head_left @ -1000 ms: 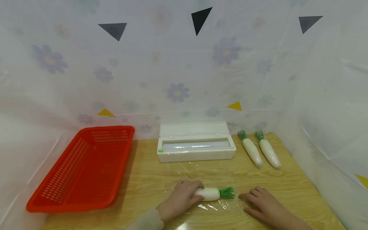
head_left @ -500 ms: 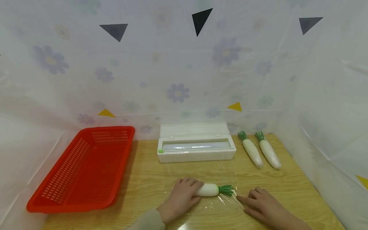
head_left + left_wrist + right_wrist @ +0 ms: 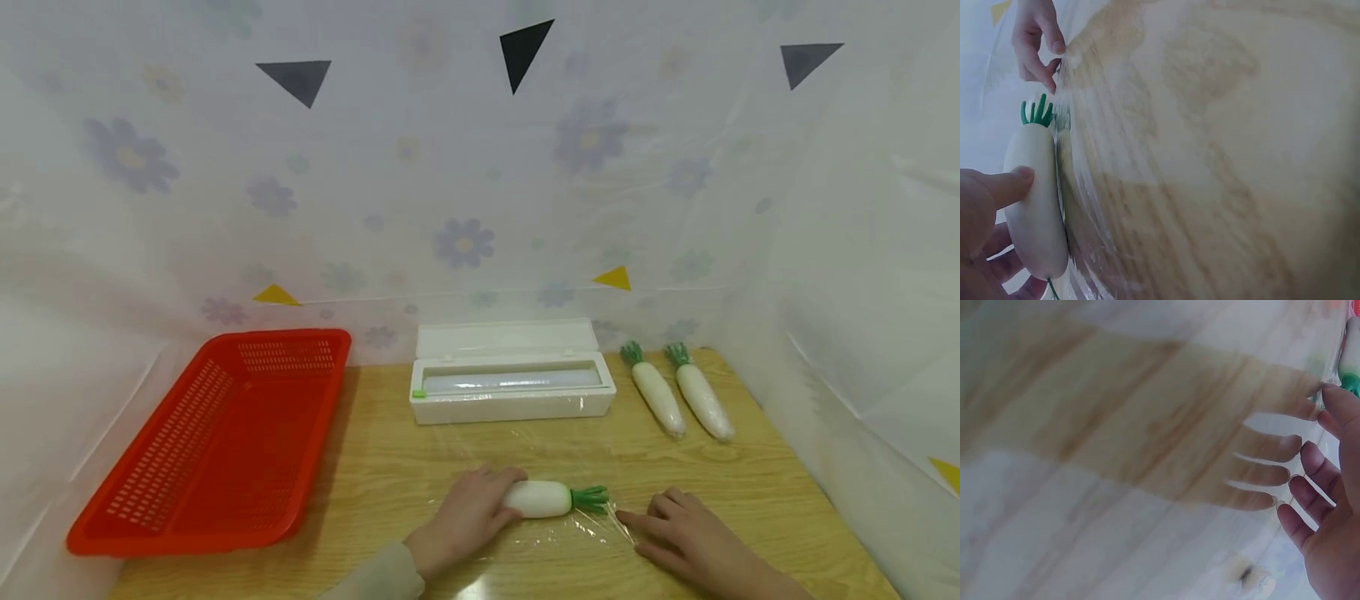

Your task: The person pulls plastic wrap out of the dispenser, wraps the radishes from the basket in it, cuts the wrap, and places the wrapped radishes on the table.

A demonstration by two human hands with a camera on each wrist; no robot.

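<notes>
In the head view a white radish [image 3: 542, 499] with green leaf stubs lies on a sheet of clear plastic wrap [image 3: 555, 533]. My left hand [image 3: 471, 508] grips its tapered end, thumb on one side and fingers round the other. At the leafy end, my right hand [image 3: 686, 533] pinches the wrap's edge between thumb and forefinger; the film runs in tight creases from there. The left wrist view shows the radish [image 3: 1036, 194] under my left thumb and the pleated film [image 3: 1094, 169] beside it. Other fingers of the right hand [image 3: 1335, 481] are spread loosely near the tabletop.
Behind the film stands an open white wrap dispenser [image 3: 513, 407] with a film roll inside. Two more radishes, a left one [image 3: 658, 396] and a right one [image 3: 703, 400], lie at the back right. A red plastic basket [image 3: 300, 500] occupies the table's left side.
My right fingers have gathered the wrap's edge, and creases now stretch toward the leaves. The radish has shifted slightly left and away from me, still in my left hand.
</notes>
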